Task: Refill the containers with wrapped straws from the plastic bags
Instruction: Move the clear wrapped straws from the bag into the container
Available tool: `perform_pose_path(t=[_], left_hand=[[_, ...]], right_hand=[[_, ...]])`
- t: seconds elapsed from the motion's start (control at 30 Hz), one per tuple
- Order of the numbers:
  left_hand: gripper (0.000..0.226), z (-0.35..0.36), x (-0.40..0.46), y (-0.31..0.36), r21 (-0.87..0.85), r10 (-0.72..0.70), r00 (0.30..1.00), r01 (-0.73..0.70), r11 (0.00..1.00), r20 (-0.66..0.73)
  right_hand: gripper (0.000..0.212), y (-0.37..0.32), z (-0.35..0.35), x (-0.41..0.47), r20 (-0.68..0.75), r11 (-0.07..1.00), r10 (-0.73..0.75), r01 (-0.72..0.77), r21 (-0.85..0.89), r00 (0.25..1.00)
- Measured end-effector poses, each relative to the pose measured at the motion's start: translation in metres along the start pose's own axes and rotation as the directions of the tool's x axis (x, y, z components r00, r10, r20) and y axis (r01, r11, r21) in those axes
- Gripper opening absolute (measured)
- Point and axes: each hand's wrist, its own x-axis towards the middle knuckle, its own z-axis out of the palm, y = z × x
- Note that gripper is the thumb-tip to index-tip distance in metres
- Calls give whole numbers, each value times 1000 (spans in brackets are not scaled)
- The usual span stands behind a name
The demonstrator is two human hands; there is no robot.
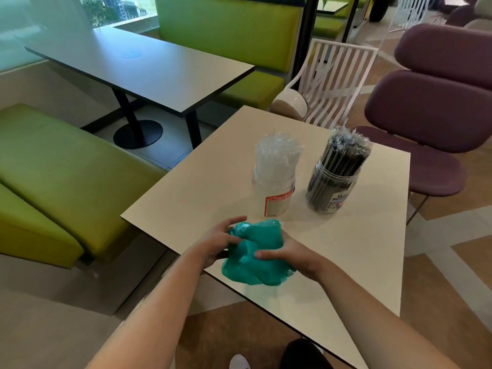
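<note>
Cafe seating surrounds my pale surface. Near its front edge, my left hand and right hand have fingers curled into a crumpled teal plastic bag: soft, light, slippery; best taken at the mouth. Two jars, clear-straw container and dark-straw container, look full.

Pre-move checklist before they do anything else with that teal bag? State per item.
1. Both hands on teal bag: ok; left hand and right hand grip it.
2. Bag resting on table: ok, near the front edge.
3. Bag empty: cannot tell; crumpled, opaque.
4. Clear-straw jar upright and stocked: ok.
5. Black-straw jar upright and stocked: ok.
6. Jars clear of the hands: ok, they stand behind the bag.
</note>
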Motion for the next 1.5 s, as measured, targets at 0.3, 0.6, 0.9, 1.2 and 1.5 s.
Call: perform_pose_path(t=[0.3, 0.6, 0.9, 1.2, 1.5], left_hand=[[77, 4, -5, -8, -70, -87, 992, 94, 993, 96], [33, 11, -2, -18, 10, 70, 986, -69, 998, -150], [36, 20, -17, -7, 46, 148, 973, -142, 989, -175], [35, 30, -13, -7, 77, -22, 998, 26, 997, -52], [22, 57, -2, 3, -179, -86, 970, 45, 983, -226]], right_hand=[[44, 3, 8, 5, -312, 974, -135, 183, 132, 940], [30, -5, 7, -4, -247, 899, -42, 144, 413, 968], [71, 1, -3, -11, -139, 926, 119, -60, 372, 983], [28, 3, -2, -6, -544, 961, -278, 228, -159, 792], [57, 11, 23, -14, -416, 901, -390, 247, -357, 822]])
